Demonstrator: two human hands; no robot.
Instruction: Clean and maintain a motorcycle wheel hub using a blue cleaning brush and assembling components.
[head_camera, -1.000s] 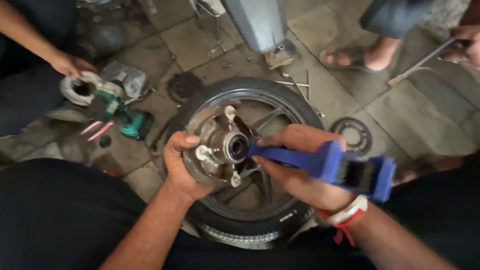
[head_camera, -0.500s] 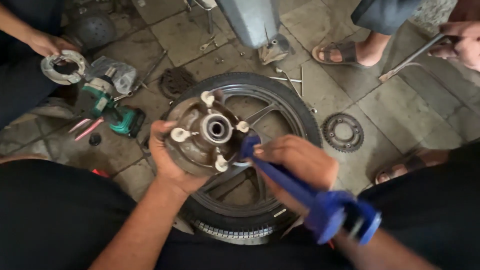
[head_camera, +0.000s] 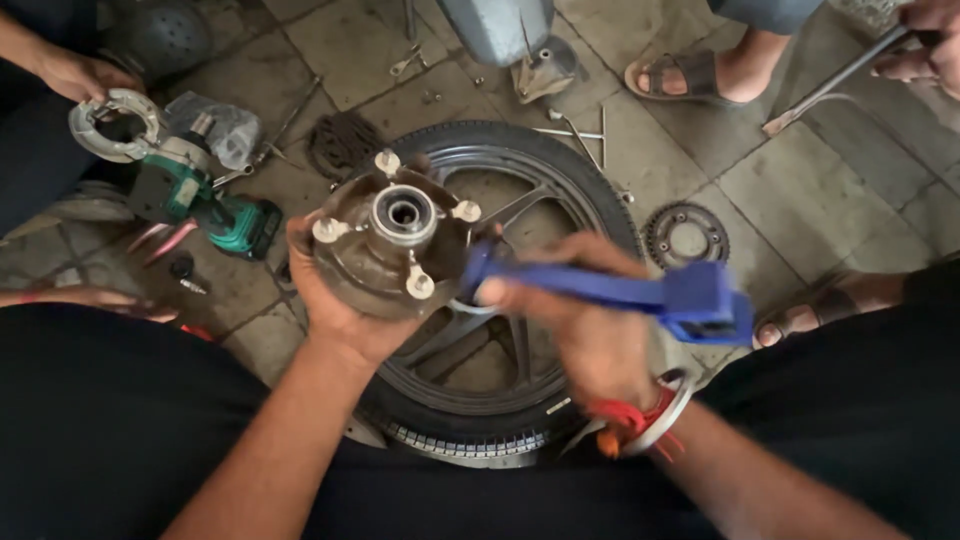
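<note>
My left hand (head_camera: 340, 310) grips a round metal hub (head_camera: 392, 245) with several studs and a central bearing, lifted clear of the wheel and tilted toward the left. My right hand (head_camera: 590, 320) holds a blue plastic brush tool (head_camera: 640, 290); its narrow end touches the hub's right edge and its blocky head sticks out to the right. Beneath both hands lies a black motorcycle wheel (head_camera: 560, 190) with tyre and cast spokes, flat on the tiled floor.
A green power tool (head_camera: 205, 205) lies at left. Another person's hand (head_camera: 80, 75) holds a metal ring (head_camera: 115, 125) at upper left. A sprocket (head_camera: 685, 232) and chain (head_camera: 340, 145) rest on the floor. A sandalled foot (head_camera: 700, 75) and someone's hand with a long metal bar (head_camera: 840, 80) are at top right.
My left hand has raised the hub off the wheel and shifted it up and left. The blue tool has swung from pointing down-right to nearly level.
</note>
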